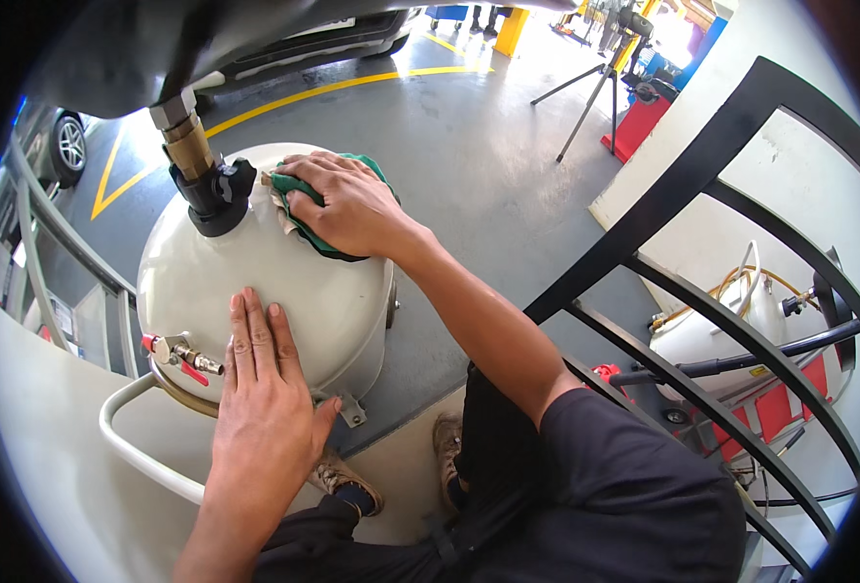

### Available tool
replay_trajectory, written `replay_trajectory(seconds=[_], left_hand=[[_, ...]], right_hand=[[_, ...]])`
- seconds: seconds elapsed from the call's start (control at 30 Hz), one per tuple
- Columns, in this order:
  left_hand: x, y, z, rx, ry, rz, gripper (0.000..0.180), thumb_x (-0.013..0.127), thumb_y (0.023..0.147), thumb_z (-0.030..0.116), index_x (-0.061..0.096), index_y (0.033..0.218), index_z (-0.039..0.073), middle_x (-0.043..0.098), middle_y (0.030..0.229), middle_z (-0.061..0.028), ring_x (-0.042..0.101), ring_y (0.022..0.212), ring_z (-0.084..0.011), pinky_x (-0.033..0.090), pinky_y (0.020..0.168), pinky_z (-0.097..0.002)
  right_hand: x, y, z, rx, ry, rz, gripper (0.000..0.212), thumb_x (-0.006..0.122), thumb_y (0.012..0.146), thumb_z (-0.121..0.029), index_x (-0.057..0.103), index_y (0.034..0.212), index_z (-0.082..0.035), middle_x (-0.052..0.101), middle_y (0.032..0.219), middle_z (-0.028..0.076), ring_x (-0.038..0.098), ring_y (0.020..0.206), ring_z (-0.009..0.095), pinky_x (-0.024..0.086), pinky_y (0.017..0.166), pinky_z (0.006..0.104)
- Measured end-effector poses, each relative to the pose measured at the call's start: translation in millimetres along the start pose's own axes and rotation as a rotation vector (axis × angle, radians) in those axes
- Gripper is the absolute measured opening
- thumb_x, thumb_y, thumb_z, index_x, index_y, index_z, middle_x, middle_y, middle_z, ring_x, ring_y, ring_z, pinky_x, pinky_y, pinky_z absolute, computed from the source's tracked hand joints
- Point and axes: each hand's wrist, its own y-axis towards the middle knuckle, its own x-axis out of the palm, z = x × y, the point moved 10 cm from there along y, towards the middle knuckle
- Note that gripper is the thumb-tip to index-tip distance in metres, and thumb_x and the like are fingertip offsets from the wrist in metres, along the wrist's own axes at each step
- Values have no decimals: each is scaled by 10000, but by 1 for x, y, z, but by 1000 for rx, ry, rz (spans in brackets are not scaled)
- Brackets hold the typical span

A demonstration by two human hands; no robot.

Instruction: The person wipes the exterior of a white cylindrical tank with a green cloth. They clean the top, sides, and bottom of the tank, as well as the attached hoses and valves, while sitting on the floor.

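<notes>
A large off-white tank [245, 267] with a domed top stands in front of me. My right hand [347, 204] is closed over a green cloth [362, 167] and presses it against the far right of the dome. Part of the cloth near the thumb looks pale. My left hand [270, 389] lies flat on the near side of the dome, fingers straight and holding nothing. Beside its fingertips, a small metal valve fitting [187, 358] with red levers sticks out of the tank. A brass and black pipe fitting [197, 165] rises from the top of the dome.
A white tube handle [124, 428] curves out from the tank's near left. Black metal railing [683, 223] runs along my right, with another white tank [712, 325] behind it. Farther off are a tripod [600, 92], a red box [639, 126] and a parked car [61, 146].
</notes>
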Motion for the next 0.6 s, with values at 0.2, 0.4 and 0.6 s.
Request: replay_trajectory(seconds=[0.2,0.4,0.6], left_hand=[[-3,-2,1,-20,8,-18,1071,814,986,373,233,1675,-207,145,1780,-432,145,1705,-515,246,1368,-557],[-12,-3,51,285,59,75,711,735,1016,328,576,1562,-99,495,1600,-441,405,1607,-522,341,1320,-574],[-16,-14,75,631,74,3,402,733,1010,343,752,1247,20,758,1085,-155,755,1117,-307,574,996,-410]], right_hand=[[1,-58,-72,-281,-56,11,469,581,1114,-365,651,1554,-220,552,1693,114,434,1622,357,283,1351,553],[-19,-58,-61,-202,-7,147,408,563,1158,-391,711,1502,-229,558,1623,91,508,1513,346,354,1295,553],[5,-80,-117,-507,3,-104,396,676,1094,-315,743,1477,-234,645,1582,47,545,1527,313,408,1292,526]])
